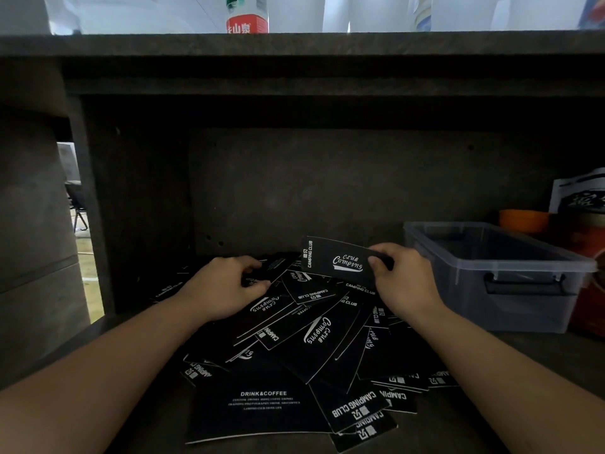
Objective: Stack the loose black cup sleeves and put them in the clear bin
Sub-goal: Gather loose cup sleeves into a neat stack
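Note:
Several flat black cup sleeves with white "Camping Club" print lie scattered in a loose pile on a dark shelf. My right hand pinches one black sleeve by its right end and holds it raised above the back of the pile. My left hand reaches into the pile's far left, thumb and fingers curled round the edge of another sleeve lying there. The clear bin stands to the right of the pile, lidless; no sleeves show inside it.
The shelf sits in a dark cabinet under a countertop that carries a red-labelled bottle. An orange cup, a printed paper bag and a red item stand behind and right of the bin. A cabinet wall closes the left.

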{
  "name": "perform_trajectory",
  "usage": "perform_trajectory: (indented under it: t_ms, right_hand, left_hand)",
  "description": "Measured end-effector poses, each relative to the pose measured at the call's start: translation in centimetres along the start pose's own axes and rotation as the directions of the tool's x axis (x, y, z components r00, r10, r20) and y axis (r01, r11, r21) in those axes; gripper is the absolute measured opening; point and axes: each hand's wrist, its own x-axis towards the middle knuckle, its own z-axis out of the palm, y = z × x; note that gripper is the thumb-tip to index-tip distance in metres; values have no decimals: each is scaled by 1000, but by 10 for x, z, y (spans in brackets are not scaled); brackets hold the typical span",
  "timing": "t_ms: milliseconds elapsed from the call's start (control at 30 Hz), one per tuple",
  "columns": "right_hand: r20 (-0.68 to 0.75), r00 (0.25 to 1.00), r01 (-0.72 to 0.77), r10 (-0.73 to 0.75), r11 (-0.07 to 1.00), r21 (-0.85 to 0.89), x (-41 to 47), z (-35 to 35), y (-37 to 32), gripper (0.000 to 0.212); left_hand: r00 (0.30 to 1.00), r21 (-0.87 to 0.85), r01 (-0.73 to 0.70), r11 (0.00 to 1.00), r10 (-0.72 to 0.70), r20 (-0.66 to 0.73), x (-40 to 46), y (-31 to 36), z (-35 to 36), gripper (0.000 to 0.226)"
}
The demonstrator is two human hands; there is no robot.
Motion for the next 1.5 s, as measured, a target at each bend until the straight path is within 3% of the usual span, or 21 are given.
perform_trajectory:
  t_ms: [133,333,567,633,767,867,967,1033,1133,1233,1500]
  right_hand:
    - [2,1000,12,-12,1000,-2,0,1,0,19]
    - [2,999,42,-42,999,-26,0,1,1,20]
    - [-5,1000,31,-31,999,-24,1,1,0,19]
    - [-1,1000,27,-27,999,-19,0,1,0,18]
    - [4,1000,8,-8,1000,-1,-1,0,-1,17]
    - [15,1000,-11,11,1000,-2,-1,0,0,17]
    - [7,1000,-14,14,1000,4,-1,1,0,16]
    - [4,1000,-20,20,1000,5,0,1,-1,16]
    - [8,1000,-30,30,999,23,-1,-1,-2,16]
    - [-2,1000,-26,26,999,37,-1,-2,-2,16]
    - [-38,999,-32,34,997,63,2,-5,-1,17]
  left_hand:
    - [995,-95,100,991,-99,10,1,-1,1,77]
    - [974,-93,198,976,-207,-92,1,-2,0,70]
    - [893,2,370,929,-355,-277,3,-13,-10,55]
    - [906,-33,279,960,-275,-323,5,-16,-11,50]
    - [912,-241,-32,970,-70,-405,2,1,-13,34]
    - [923,-335,-93,938,-44,-381,-3,8,-11,27]
    - [942,-601,-142,787,-79,-325,-3,5,-13,34]
    - [972,-812,-146,565,-71,-224,-2,4,-14,39]
    - [998,-967,-1,254,-58,-16,-3,7,-15,49]
    - [995,-972,96,215,-53,86,-5,12,-15,51]
    - [986,-983,68,168,-161,41,-3,7,-16,47]
